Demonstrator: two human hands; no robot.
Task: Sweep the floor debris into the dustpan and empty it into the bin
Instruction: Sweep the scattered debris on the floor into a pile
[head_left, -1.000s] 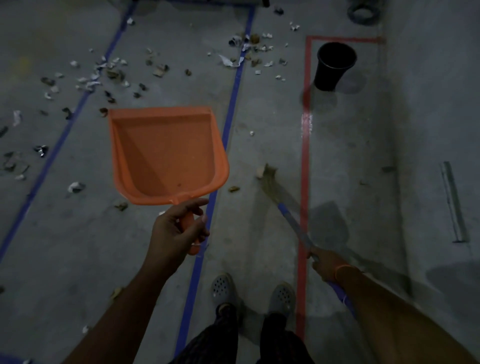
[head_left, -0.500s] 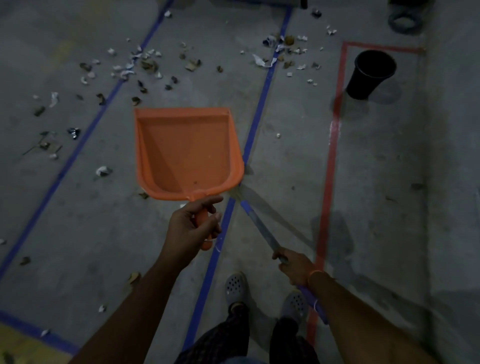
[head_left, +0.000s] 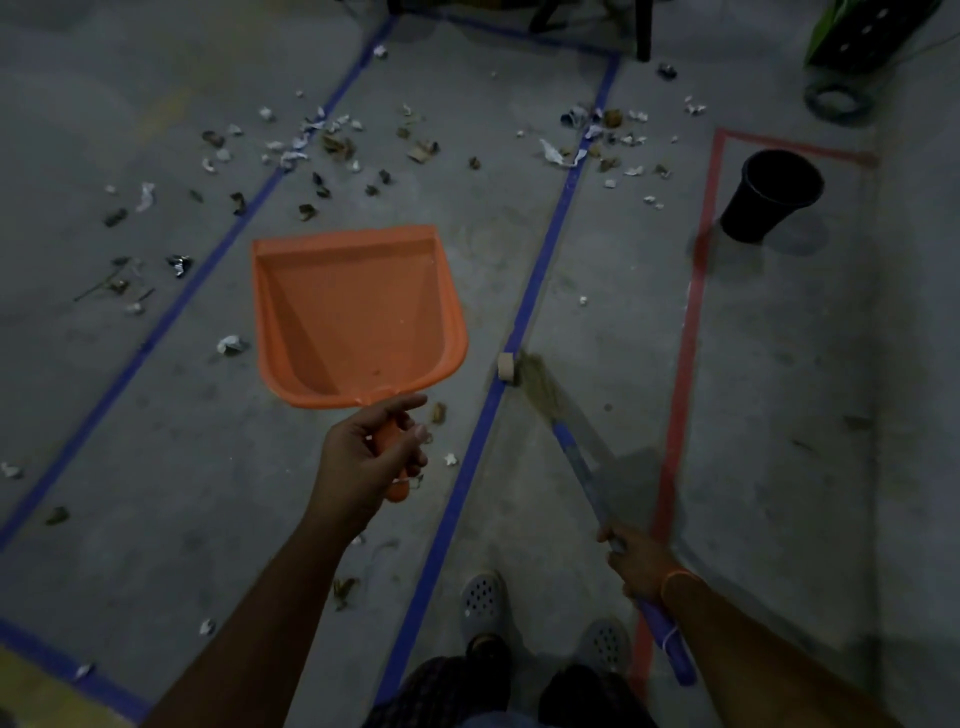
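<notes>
With the left hand (head_left: 371, 457) gripping the empty dustpan (head_left: 358, 317) mid-frame and the right hand (head_left: 636, 564) clasping the broom (head_left: 576, 457), the person should lower its lip flat near the debris (head_left: 322, 150) — upper left — far from the bin (head_left: 774, 195), upper right.

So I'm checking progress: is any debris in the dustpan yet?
No, the orange dustpan held by the left hand looks bare inside.

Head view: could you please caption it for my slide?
Left hand holds an empty orange dustpan, right hand a broom; scattered debris and black bin ahead.
</notes>
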